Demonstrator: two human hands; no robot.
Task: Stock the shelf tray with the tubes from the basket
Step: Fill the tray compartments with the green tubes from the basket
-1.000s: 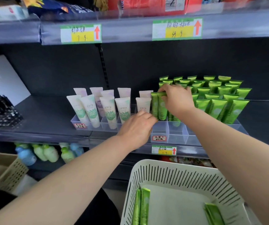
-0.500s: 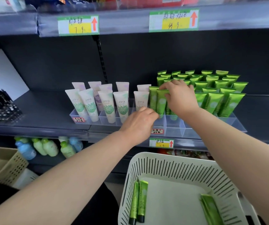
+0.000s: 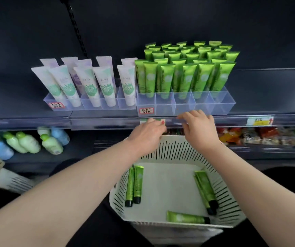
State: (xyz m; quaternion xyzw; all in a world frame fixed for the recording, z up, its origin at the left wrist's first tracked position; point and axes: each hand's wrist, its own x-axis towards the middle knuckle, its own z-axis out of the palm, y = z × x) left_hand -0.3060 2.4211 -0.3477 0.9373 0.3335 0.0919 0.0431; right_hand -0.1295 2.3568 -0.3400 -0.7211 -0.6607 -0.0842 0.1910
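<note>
Currently both empty: left grip [image 3: 146, 134], right grip [image 3: 200, 130] loosely curled over basket [image 3: 178, 148] rim; tubes [image 3: 137, 184] lie below

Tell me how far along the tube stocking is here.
Mostly done: the clear shelf tray holds rows of upright green tubes, though its front cells look empty. In hand: nothing; the left hand and right hand hover at the far rim of the white basket. Left: about five loose tubes lying in it.
</note>
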